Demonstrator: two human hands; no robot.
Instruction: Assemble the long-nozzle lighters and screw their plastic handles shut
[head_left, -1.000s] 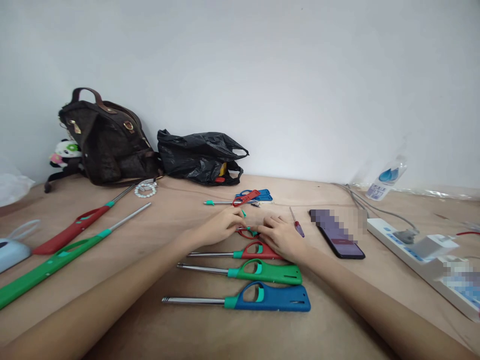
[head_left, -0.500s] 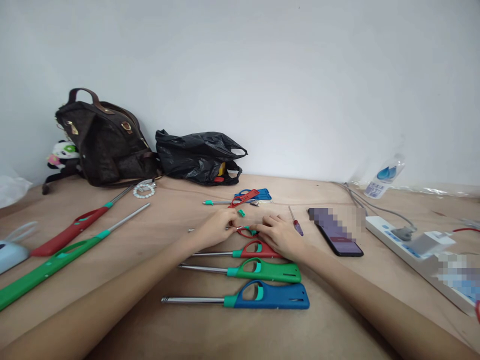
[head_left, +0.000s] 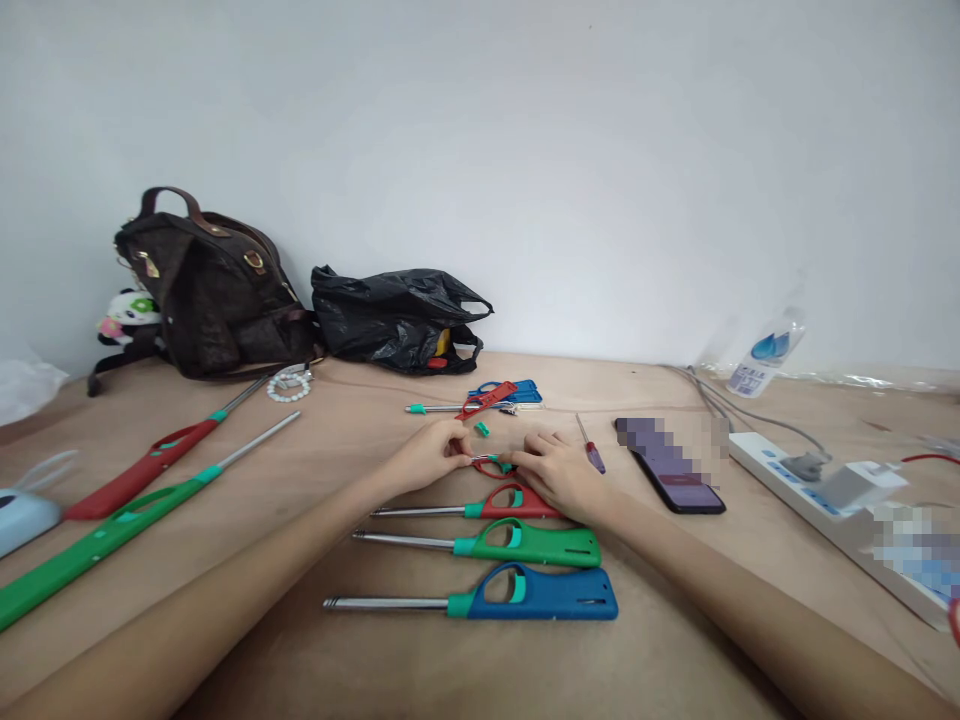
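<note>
My left hand point(head_left: 433, 455) is closed in a pinch on the thin metal rod of a small red gas lighter point(head_left: 491, 468) with teal parts. Over the handle end of that same lighter lies my right hand point(head_left: 559, 470), its fingers curled down onto it and hiding most of the handle. A small loose teal piece point(head_left: 481, 430) rests just beyond the fingertips. Nearer me lie a complete red lighter point(head_left: 506, 500), partly under my right hand, then a green lighter point(head_left: 555, 543) and a blue lighter point(head_left: 555, 592), all with rods pointing left.
Behind my hands lie red handle parts point(head_left: 491, 398), blue handle parts point(head_left: 529, 389) and a metal rod point(head_left: 442, 408). A screwdriver point(head_left: 595, 456), phone point(head_left: 682, 480) and power strip point(head_left: 810, 510) are at right. Leftward are long red point(head_left: 146, 470) and green point(head_left: 97, 545) lighters, and bags point(head_left: 397, 315).
My left hand has shifted slightly, and the small metal tip that showed left of its wrist is now out of sight. My right hand stays nearly still on the red lighter.
</note>
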